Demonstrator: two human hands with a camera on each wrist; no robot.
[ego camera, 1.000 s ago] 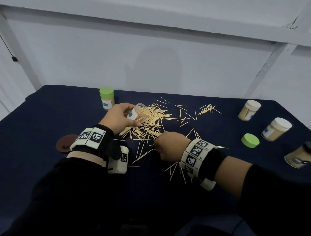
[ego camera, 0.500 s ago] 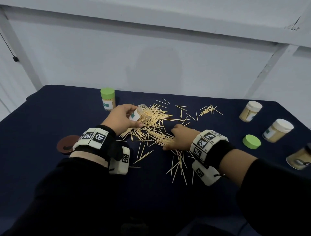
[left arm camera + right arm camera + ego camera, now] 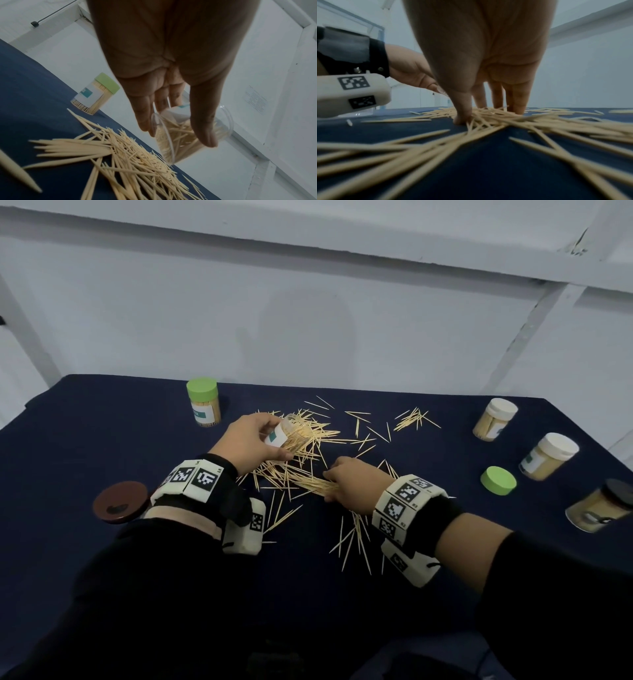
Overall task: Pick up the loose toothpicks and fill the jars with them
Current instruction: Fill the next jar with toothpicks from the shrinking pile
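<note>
Toothpicks point(image 3: 301, 470) pale, thin, pointed, loosely heaped

A: Item, sleeves point(image 3: 130, 594)?
B: Two, black, long.
A: Wrists?
B: Each has a black strap point(image 3: 442, 517) carrying off-white blocks point(image 3: 193, 479) printed with black square-pattern tags. Left strap shows metal studs point(image 3: 380, 69).
A: Hands?
B: Bare, no gloves.
</note>
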